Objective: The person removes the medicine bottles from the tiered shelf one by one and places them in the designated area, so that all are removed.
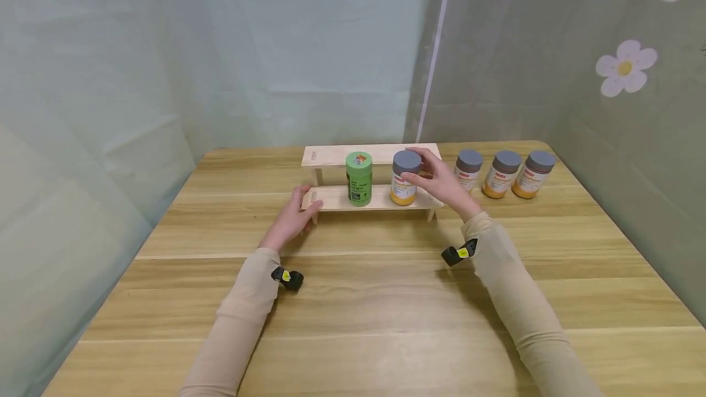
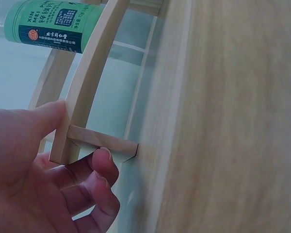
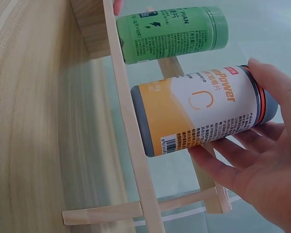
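Note:
A two-step wooden rack (image 1: 331,199) stands on the table, a green bottle (image 1: 359,182) upright on its lower step. To the right of that bottle, a grey-capped supplement bottle (image 1: 403,185) with a white and orange label is at the same step. My right hand (image 1: 444,184) grips it near the cap, thumb on one side and fingers round the other, as the right wrist view shows. At the rack's left end, my left hand (image 1: 292,213) holds the lower step, thumb on top and fingers curled underneath (image 2: 104,167).
Several things stand around: three more grey-capped bottles (image 1: 502,174) are in a row on the table right of the rack, the nearest partly behind my right hand. The wooden table (image 1: 358,323) extends in front. A pale curtain (image 1: 331,48) hangs behind it.

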A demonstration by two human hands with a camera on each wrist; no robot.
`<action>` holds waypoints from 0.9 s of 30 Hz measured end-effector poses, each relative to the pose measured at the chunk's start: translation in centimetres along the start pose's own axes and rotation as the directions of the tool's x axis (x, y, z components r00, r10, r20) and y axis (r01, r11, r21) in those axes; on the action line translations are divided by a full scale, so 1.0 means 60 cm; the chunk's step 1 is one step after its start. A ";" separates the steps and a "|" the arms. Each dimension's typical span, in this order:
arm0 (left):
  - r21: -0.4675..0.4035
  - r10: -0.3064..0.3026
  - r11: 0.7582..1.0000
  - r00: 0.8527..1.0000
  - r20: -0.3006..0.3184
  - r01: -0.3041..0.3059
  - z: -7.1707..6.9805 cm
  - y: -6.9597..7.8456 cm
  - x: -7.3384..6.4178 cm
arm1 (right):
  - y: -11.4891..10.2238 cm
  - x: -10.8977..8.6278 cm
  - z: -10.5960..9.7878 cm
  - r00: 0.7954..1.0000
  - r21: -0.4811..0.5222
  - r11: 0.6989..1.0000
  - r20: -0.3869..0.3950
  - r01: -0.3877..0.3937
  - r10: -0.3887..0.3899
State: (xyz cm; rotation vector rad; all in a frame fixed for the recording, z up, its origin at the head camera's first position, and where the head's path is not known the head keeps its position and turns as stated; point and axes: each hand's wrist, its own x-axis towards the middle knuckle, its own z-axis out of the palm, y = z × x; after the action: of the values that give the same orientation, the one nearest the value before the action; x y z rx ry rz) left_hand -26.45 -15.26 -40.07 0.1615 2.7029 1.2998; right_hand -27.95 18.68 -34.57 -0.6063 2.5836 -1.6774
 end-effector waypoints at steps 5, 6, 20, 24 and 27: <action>0.010 0.002 1.000 1.000 -0.005 -0.002 -0.001 -0.001 0.001 | -0.001 -0.001 0.000 1.000 -0.030 1.000 -0.015 -0.008 0.007; 0.012 0.002 1.000 1.000 -0.003 -0.002 -0.001 -0.001 0.001 | 0.000 -0.001 0.000 1.000 -0.034 0.999 -0.016 -0.008 0.007; 0.015 0.005 1.000 1.000 -0.004 -0.005 0.004 -0.005 0.002 | -0.007 -0.002 -0.004 0.999 -0.050 0.999 -0.042 -0.011 0.009; 0.005 -0.002 1.000 1.000 -0.005 0.002 0.002 -0.003 0.002 | -0.007 -0.002 -0.010 0.996 -0.067 0.998 -0.086 0.022 -0.028; 0.003 -0.007 1.000 1.000 -0.005 0.007 0.002 -0.001 0.001 | -0.008 -0.008 -0.023 0.993 -0.090 0.995 -0.108 0.035 -0.045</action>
State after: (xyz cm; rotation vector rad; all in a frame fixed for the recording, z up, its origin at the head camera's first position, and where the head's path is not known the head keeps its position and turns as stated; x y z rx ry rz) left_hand -26.51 -15.22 -40.21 0.1495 2.7072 1.2953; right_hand -27.61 19.87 -33.63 -0.5891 2.7528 -1.6616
